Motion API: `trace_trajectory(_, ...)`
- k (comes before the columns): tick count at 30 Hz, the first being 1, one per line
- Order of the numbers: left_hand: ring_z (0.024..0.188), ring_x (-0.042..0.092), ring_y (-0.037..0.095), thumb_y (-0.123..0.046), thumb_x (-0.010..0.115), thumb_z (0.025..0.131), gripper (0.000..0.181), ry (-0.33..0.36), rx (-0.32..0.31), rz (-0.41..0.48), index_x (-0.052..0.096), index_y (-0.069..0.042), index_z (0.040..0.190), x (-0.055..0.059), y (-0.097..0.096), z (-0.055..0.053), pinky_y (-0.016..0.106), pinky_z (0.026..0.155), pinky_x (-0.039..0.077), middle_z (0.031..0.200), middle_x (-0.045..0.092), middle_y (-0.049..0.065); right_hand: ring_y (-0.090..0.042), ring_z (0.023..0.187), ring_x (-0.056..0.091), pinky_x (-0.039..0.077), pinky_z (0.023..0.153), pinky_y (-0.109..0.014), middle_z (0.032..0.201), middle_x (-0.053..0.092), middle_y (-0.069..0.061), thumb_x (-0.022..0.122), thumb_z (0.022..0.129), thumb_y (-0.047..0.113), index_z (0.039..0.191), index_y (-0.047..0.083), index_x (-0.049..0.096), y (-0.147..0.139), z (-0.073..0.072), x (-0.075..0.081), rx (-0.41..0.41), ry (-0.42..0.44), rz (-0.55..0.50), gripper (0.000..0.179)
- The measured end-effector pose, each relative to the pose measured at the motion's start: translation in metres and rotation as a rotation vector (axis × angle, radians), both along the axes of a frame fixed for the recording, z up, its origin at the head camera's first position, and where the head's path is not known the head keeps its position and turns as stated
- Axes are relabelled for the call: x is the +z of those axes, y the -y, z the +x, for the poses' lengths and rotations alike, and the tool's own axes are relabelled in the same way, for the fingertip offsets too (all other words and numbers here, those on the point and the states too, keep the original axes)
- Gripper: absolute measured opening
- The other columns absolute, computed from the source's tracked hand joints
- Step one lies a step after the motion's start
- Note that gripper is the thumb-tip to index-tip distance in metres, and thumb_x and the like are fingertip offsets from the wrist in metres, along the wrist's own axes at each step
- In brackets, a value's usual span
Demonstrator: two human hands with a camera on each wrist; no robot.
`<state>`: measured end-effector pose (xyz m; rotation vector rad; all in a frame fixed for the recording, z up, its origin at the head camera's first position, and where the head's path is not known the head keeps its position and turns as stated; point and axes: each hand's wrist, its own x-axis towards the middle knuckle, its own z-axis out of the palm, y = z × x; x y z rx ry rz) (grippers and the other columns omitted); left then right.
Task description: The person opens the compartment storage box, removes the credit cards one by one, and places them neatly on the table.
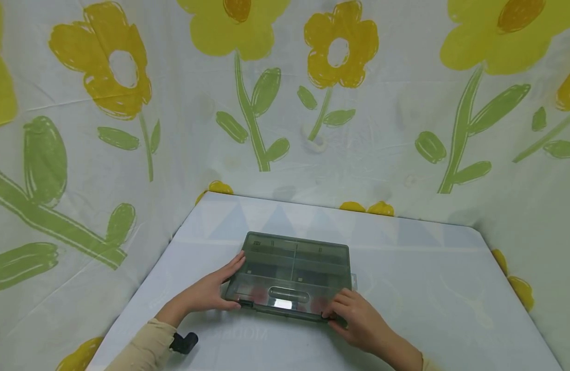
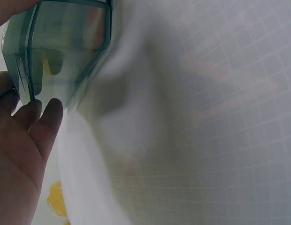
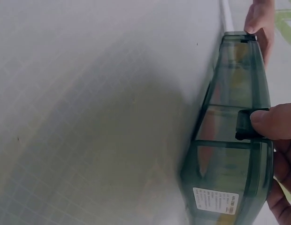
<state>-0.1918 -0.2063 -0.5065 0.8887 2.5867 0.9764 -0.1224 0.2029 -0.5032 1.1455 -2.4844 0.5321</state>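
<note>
A dark green see-through plastic storage box (image 1: 275, 265) with inner compartments lies on the table, lid down. Reddish shapes (image 1: 259, 294) show dimly through its front part. My left hand (image 1: 209, 289) grips the left end, thumb by the front left latch and fingers spread along the side; in the left wrist view its fingertips touch the box's end wall. At the front right corner is my right hand (image 1: 360, 320). Its thumb (image 3: 264, 123) presses on the dark latch (image 3: 243, 125) in the right wrist view, while the other fingers bend round the lid's edge.
The white table (image 1: 428, 299) carries a faint printed pattern. Flower-printed cloth (image 1: 382, 129) stands around its back and sides. A black device (image 1: 185, 343) sits at the left sleeve. A white label (image 3: 216, 200) is on the box's end wall.
</note>
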Motion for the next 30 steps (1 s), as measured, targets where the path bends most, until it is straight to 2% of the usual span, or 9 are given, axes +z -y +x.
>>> trace_trajectory(6,0.152,0.022,0.037,-0.045,0.084,0.084,0.112,0.018,-0.001,0.011,0.015,-0.007,0.164,0.0005,-0.0009,0.0006,0.057,0.112,0.044,0.171,0.006,0.009,-0.002,0.088,0.052,0.050,0.075,-0.020,0.091,0.062,0.019,0.092,0.069,0.009,0.088,0.023,0.070,-0.0014,0.0000,-0.0031,0.033,0.000,-0.020,0.033)
trace_trajectory(10,0.152,0.022,0.037,-0.043,0.085,0.082,0.112,0.007,0.009,0.000,0.016,-0.008,0.164,0.0005,-0.0003,0.0010,0.060,0.112,0.042,0.171,0.007,0.008,-0.003,0.089,0.053,0.049,0.078,-0.019,0.091,0.062,0.017,0.092,0.068,0.006,0.088,0.021,0.070,-0.0010,-0.0005,-0.0042,0.065,-0.020,-0.030,0.033)
trace_trajectory(21,0.152,0.024,0.038,-0.044,0.085,0.081,0.112,-0.014,0.018,-0.019,0.018,-0.009,0.164,-0.0024,0.0001,-0.0002,0.063,0.112,0.041,0.171,0.008,0.006,-0.006,0.088,0.054,0.051,0.076,-0.020,0.092,0.062,0.013,0.092,0.065,0.003,0.090,0.018,0.069,-0.0013,-0.0018,-0.0017,0.140,-0.091,-0.023,0.036)
trace_trajectory(30,0.153,0.021,0.033,-0.044,0.086,0.080,0.114,0.021,0.034,-0.016,0.017,-0.013,0.164,-0.0007,0.0005,-0.0010,0.060,0.114,0.040,0.172,0.006,0.000,-0.009,0.090,0.053,0.048,0.076,-0.024,0.097,0.064,0.012,0.093,0.064,0.004,0.094,0.019,0.070,-0.0018,0.0000,-0.0069,0.221,-0.120,0.019,0.040)
